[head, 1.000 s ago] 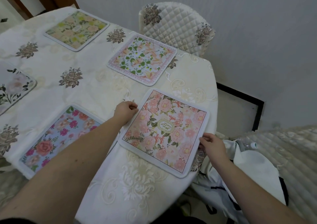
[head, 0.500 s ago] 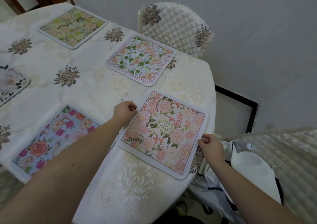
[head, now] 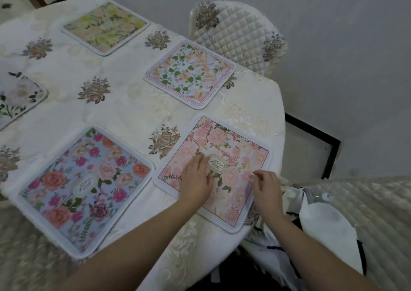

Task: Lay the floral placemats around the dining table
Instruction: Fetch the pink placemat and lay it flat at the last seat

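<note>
A pink floral placemat [head: 231, 152] lies flat near the right edge of the round table [head: 124, 103]. My left hand [head: 196, 178] rests flat on its middle, fingers straight. My right hand [head: 266, 187] hovers over the mat's right part with fingers loosely curled, holding nothing. A blue placemat [head: 86, 188] lies to the left at the near edge. A green-leaf placemat [head: 191, 73] and a yellow-peach one [head: 105, 26] lie farther back. A pale placemat with dark leaves [head: 16, 94] shows partly at the left edge.
A quilted chair [head: 240, 32] stands behind the table at the wall. A second quilted seat [head: 373, 206] at the lower right carries a white bag [head: 327, 230] and a plastic bottle [head: 320, 196]. A dark-framed floor panel [head: 311, 143] lies by the wall.
Both hands let go of the pink placemat's edges and moved onto its top. The left hand now lies flat on its middle. The view shifted, showing more of the table.
</note>
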{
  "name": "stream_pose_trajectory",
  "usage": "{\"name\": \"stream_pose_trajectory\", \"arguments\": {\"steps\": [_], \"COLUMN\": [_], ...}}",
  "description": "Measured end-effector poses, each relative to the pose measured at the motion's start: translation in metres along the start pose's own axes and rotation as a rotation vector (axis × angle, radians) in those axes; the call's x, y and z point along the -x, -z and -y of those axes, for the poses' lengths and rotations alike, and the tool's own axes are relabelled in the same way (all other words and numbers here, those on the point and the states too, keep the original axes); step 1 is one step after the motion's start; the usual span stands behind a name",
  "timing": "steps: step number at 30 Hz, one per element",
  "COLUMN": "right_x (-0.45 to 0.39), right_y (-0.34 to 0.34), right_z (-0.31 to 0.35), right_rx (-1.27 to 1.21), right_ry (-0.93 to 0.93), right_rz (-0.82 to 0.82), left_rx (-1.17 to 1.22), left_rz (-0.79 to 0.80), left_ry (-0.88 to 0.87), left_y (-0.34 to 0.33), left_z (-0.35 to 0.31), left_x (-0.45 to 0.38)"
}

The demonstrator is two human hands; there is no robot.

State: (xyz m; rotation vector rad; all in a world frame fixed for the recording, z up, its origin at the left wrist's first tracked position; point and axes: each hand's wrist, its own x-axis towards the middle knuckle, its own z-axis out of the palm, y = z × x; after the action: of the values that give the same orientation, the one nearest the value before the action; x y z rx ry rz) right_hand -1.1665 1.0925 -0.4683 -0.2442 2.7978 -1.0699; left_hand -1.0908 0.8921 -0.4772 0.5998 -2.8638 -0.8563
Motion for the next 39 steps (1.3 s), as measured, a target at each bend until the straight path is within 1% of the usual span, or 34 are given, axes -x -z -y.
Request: {"name": "stream_pose_trajectory", "arguments": {"steps": [3,8,11,13,18,22,28,30,39], "right_x": [-0.014,-0.032,-0.034,-0.034,-0.036,-0.038,-0.041,-0.044,-0.115], "right_y": [-0.006,-0.030,-0.036,-0.033,-0.033,-0.034,-0.031,-0.030,0.000], "right_z": [-0.001,-0.005,-0.011,-0.014,-0.016,-0.018,-0.018,-0.020,-0.045], "right_rx": [0.076,0.259,0.441,0.509,0.552,0.563,0.520,0.527,0.534], "right_ry": [0.174,0.498,0.681,0.730,0.715,0.694,0.721,0.724,0.591], "right_rz": [0.041,0.221,0.326,0.347,0.412,0.448,0.437,0.436,0.391], "left_rx": [-0.114,-0.173,-0.267,-0.318,-0.365,-0.350,-0.393,-0.414,-0.439], "left_rz": [0.004,0.085,0.113,0.114,0.134,0.133,0.162,0.160,0.207], "left_ry": [-0.045,0.130,0.121,0.096,0.120,0.105,0.080,0.097,0.179], "left_y": [-0.029,-0.060,-0.075,-0.080,-0.079,-0.075,-0.065,-0.057,-0.026], "left_z": [-0.023,-0.058,-0.064,-0.064,-0.066,-0.066,-0.046,-0.034,-0.001], "left_x": [0.028,0.057,0.066,0.069,0.067,0.068,0.069,0.069,0.075]}}
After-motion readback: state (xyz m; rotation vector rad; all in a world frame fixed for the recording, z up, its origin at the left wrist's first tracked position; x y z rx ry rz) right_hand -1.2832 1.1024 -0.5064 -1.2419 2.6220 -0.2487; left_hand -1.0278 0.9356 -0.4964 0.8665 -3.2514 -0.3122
